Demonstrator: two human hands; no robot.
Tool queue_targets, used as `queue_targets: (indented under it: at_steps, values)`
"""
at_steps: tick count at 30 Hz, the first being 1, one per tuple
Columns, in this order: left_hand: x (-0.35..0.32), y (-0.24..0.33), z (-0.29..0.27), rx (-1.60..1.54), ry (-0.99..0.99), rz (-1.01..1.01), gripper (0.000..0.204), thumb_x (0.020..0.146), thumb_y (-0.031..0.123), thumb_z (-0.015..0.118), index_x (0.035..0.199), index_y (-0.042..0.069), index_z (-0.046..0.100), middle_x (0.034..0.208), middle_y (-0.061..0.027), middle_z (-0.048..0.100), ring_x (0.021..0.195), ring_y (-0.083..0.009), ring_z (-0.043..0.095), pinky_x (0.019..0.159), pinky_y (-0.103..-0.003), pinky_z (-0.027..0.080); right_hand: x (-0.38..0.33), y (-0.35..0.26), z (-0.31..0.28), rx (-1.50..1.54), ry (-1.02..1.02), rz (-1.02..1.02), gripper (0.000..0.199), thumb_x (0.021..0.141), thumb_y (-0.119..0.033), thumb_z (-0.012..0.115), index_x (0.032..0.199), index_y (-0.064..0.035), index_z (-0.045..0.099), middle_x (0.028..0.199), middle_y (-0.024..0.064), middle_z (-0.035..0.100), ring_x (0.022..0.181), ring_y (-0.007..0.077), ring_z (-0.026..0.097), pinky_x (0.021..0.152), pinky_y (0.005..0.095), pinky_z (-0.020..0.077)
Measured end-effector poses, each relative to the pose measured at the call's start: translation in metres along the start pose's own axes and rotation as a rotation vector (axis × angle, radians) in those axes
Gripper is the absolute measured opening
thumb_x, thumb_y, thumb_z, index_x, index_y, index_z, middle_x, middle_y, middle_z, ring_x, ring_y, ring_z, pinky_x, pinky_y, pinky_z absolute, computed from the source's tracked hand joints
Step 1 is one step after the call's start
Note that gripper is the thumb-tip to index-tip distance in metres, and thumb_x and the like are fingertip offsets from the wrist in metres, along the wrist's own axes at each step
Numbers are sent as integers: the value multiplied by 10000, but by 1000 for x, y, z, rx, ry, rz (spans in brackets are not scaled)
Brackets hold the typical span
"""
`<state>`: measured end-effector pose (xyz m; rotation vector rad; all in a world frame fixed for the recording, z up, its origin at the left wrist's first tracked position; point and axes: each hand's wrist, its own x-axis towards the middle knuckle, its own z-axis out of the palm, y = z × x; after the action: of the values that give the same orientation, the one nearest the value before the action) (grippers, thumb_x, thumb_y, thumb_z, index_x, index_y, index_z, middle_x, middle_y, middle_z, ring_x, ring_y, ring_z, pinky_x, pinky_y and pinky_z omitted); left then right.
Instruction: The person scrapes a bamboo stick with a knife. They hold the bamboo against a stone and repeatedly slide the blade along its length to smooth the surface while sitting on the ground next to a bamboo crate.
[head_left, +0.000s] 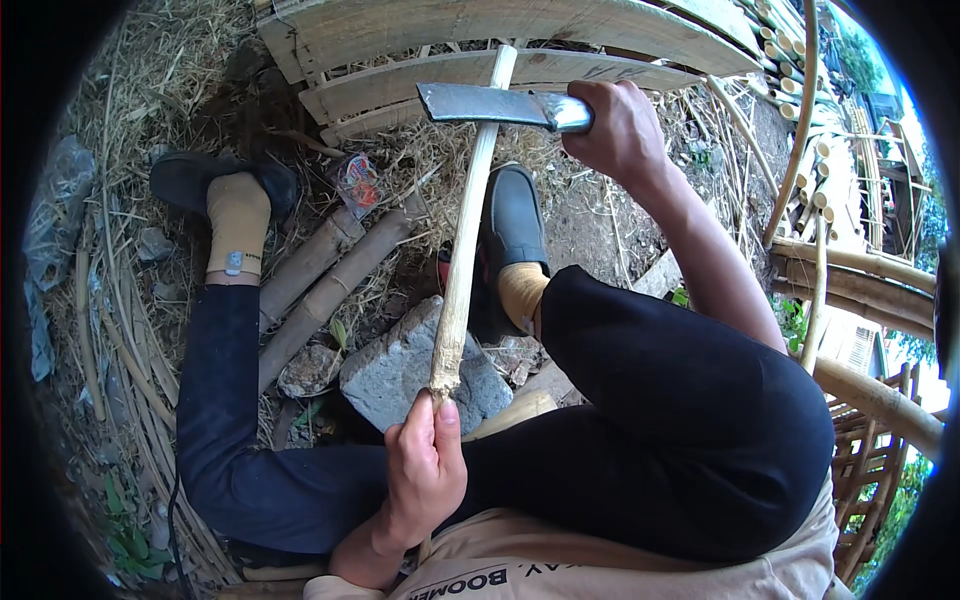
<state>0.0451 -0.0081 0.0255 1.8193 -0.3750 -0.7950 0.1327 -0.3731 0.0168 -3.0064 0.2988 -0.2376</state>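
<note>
My left hand (428, 462) is closed around the near end of a long, pale, peeled wooden stick (463, 250), with the thumb along its top. The stick slants away from me, and its far end reaches the wooden boards. In my right hand (622, 130) is the handle of a machete (485, 105) with a broad, blunt-ended grey blade. The blade points left and lies across the stick near its far end. Whether the edge bites into the wood I cannot tell. My fingers cover most of the handle.
Pale wooden boards (480, 35) stand at the far side. A grey stone block (400, 365) sits under the stick, beside bamboo pieces (335, 275). My bent right leg (690, 410) is beneath my right forearm. Bamboo poles (870, 275) are at the right. Straw and shavings cover the ground.
</note>
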Motion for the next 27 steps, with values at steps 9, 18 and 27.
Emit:
queue_targets:
  at_steps: [9,18,27]
  values:
    - [0,6,1,16,-7,3,251,1055,144,496,845,6,489,536,-114,446,432,-264,487,447,-387,331,-5,8,2,16,-9,11,183,643,-155,717,805,-69,718,693,178,685,697,380,697,701,457,564]
    - [-4,8,3,-18,11,-5,286,1061,144,482,809,13,448,536,-98,380,423,-182,372,452,-362,283,-6,17,5,-29,17,3,174,656,-134,701,814,-61,713,697,168,694,671,360,702,688,448,568]
    - [-6,8,6,-30,3,-38,266,1058,151,493,838,1,485,539,-92,391,443,-138,397,450,-357,294,-8,21,5,-54,-17,67,198,664,-147,725,850,-82,732,726,179,687,706,378,692,675,461,550]
